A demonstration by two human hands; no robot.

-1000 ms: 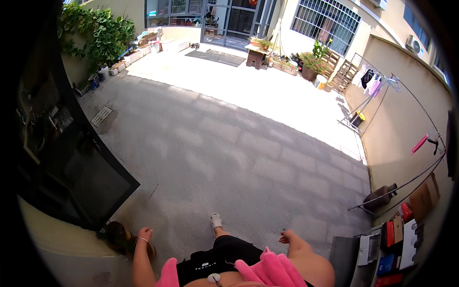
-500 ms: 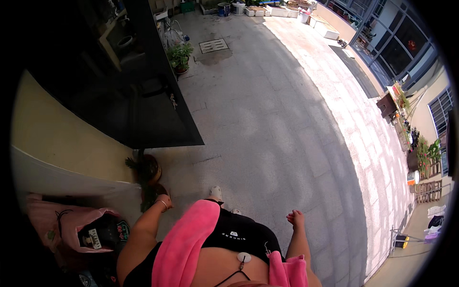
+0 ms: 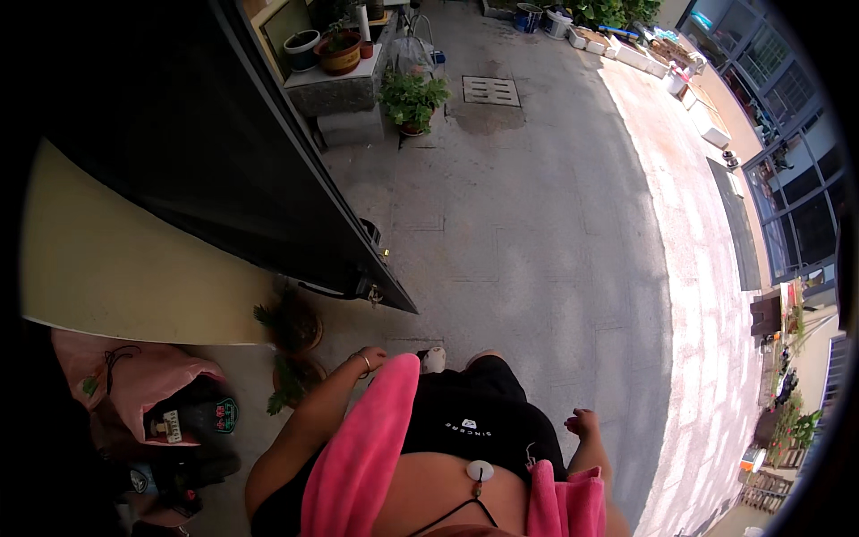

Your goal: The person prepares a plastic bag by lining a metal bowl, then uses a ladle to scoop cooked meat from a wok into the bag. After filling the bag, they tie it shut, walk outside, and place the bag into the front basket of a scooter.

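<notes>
My left hand (image 3: 371,359), with a thin bracelet at the wrist, hangs forward of my left side. Its fingers are too small and rounded together to make out, and no object shows in it. Two potted plants, one farther (image 3: 309,329) and one nearer (image 3: 284,383), stand on the ground just left of it. On the other side my right hand (image 3: 583,422) hangs over the paving, fingers loosely bent and nothing in them. A pink cloth (image 3: 367,447) is draped down my front over black shorts (image 3: 465,407). A shoe (image 3: 433,360) shows ahead of me.
A dark door (image 3: 268,179) with a handle and keys stands ajar at left. Below the pale wall (image 3: 134,259) lies an opened pink bag (image 3: 125,385) among dark items. Ahead are a leafy potted plant (image 3: 413,98) and a drain grate (image 3: 490,90). A sunlit paved strip (image 3: 689,295) runs along the right.
The view has turned left, with the courtyard shifting rightward and the door seen more edge-on. My left hand now appears right of the potted plants. Both hands still hold nothing that I can see.
</notes>
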